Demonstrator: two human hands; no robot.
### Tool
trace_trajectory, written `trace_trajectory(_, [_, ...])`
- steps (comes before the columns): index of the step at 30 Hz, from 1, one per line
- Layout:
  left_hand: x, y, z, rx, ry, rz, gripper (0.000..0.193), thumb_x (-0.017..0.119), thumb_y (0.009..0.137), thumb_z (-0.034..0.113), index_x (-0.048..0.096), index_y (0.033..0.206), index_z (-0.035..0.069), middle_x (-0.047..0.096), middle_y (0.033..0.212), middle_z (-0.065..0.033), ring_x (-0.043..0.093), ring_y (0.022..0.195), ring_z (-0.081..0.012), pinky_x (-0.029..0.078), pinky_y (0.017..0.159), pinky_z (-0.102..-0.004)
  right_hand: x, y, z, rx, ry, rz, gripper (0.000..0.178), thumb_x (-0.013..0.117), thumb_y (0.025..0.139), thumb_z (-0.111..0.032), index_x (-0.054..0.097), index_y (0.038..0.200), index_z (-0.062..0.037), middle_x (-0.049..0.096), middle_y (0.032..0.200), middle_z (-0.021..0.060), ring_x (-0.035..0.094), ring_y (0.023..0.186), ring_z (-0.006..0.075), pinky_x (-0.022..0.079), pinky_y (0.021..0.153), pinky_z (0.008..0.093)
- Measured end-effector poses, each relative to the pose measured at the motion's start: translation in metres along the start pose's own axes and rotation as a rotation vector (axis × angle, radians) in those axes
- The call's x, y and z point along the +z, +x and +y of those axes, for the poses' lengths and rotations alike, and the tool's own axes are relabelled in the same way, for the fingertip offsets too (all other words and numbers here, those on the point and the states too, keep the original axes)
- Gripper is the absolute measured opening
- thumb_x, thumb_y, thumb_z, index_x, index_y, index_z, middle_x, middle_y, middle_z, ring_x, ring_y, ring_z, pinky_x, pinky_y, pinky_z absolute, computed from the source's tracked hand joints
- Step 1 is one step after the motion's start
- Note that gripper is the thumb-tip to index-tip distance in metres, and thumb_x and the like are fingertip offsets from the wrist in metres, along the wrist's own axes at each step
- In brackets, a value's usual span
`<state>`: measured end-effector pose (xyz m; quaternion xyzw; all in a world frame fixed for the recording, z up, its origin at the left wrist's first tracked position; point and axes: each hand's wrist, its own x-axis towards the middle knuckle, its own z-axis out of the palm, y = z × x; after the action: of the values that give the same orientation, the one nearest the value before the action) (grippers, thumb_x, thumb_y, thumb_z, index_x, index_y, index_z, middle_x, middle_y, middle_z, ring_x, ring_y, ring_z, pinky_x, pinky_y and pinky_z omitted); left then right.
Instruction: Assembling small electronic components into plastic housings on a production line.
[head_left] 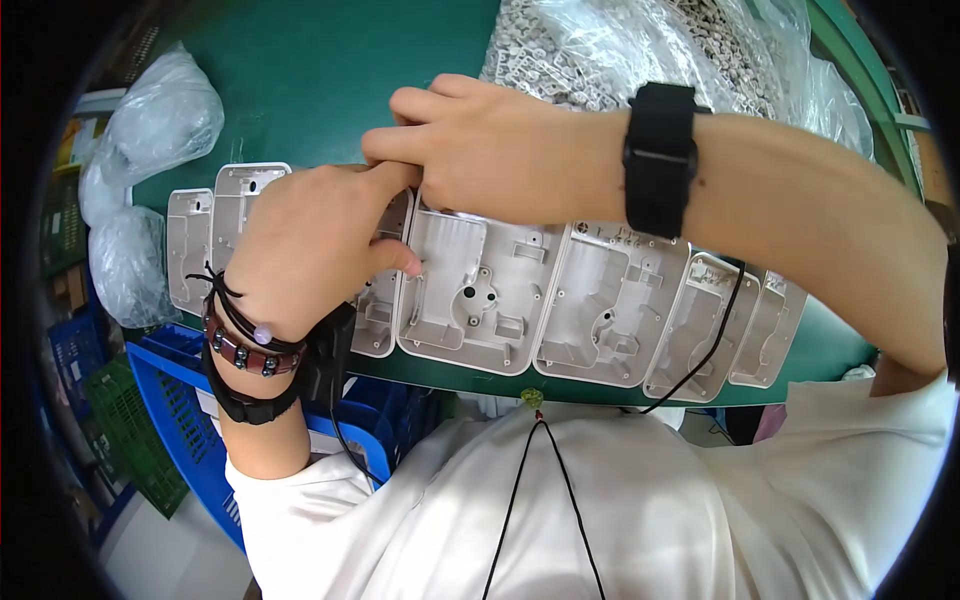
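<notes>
Light grey plastic housings (470, 345) stand side by side in a row along the near edge, hollow sides up. My left hand (315, 225) lies over the housings left of the middle, thumb and index finger stretched apart. Its thumb tip is at the side wall of the large middle housing; its other fingers are hidden. From the right, my right hand (480, 145) reaches across the far rim of that housing. Its fingers are bent and meet the left index finger at the far left corner. Whatever lies between the right fingertips is hidden.
Beyond my right hand, a clear plastic bag (620, 50) of small light grey parts spreads over the green table (340, 70). Bunched clear bags (165, 110) sit at the left edge. Blue crates (185, 400) stand below. A black cable (715, 345) crosses the right-hand housings.
</notes>
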<state>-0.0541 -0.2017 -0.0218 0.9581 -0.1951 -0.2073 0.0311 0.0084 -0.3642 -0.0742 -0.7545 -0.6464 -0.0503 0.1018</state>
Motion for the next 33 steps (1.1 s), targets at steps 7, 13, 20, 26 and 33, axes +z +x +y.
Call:
trace_trajectory(7, [-0.0006, 0.0015, 0.0016, 0.011, 0.038, -0.012, 0.041, 0.074, 0.063, 0.030, 0.058, 0.091, 0.005, 0.061, 0.068, -0.0090, 0.060, 0.070, -0.0295, 0.044, 0.059, -0.0394, 0.0029, 0.0007, 0.0005, -0.068, -0.095, 0.001, 0.007, 0.066, 0.061, -0.016, 0.069, 0.067, -0.0141, 0.051, 0.102, -0.0047, 0.044, 0.096, 0.0148, 0.037, 0.077, 0.0252])
trace_trajectory(13, [-0.0020, 0.0016, 0.0026, 0.020, 0.025, 0.012, 0.039, 0.075, 0.063, 0.029, 0.058, 0.088, 0.003, 0.060, 0.065, -0.0093, 0.060, 0.068, -0.0296, 0.043, 0.058, -0.0396, 0.0062, -0.0001, 0.0012, -0.086, -0.104, 0.102, 0.008, 0.066, 0.060, -0.016, 0.068, 0.067, -0.0126, 0.052, 0.100, -0.0039, 0.044, 0.095, 0.0143, 0.036, 0.077, 0.0257])
trace_trajectory(20, [-0.0017, 0.0017, 0.0038, 0.004, 0.024, -0.007, 0.039, 0.075, 0.063, 0.028, 0.058, 0.088, 0.003, 0.060, 0.065, -0.0092, 0.059, 0.067, -0.0294, 0.043, 0.057, -0.0395, 0.0051, -0.0027, -0.0021, -0.082, -0.117, 0.126, 0.007, 0.065, 0.061, -0.015, 0.067, 0.067, -0.0117, 0.051, 0.098, -0.0030, 0.044, 0.094, 0.0144, 0.036, 0.077, 0.0263])
trace_trajectory(26, [-0.0023, 0.0018, 0.0041, -0.006, 0.042, -0.018, 0.039, 0.075, 0.063, 0.028, 0.057, 0.088, 0.003, 0.060, 0.064, -0.0090, 0.059, 0.066, -0.0292, 0.043, 0.057, -0.0395, 0.0080, -0.0020, -0.0010, -0.072, -0.097, 0.138, 0.006, 0.065, 0.061, -0.016, 0.066, 0.066, -0.0114, 0.051, 0.095, -0.0023, 0.045, 0.094, 0.0148, 0.036, 0.078, 0.0267])
trace_trajectory(33, [-0.0005, 0.0023, 0.0022, 0.004, 0.019, -0.012, 0.038, 0.075, 0.064, 0.026, 0.057, 0.088, 0.002, 0.060, 0.065, -0.0093, 0.060, 0.067, -0.0294, 0.044, 0.058, -0.0394, 0.0080, -0.0004, -0.0007, -0.076, -0.121, 0.106, 0.006, 0.066, 0.061, -0.014, 0.067, 0.066, -0.0117, 0.051, 0.095, -0.0024, 0.045, 0.095, 0.0152, 0.036, 0.082, 0.0281])
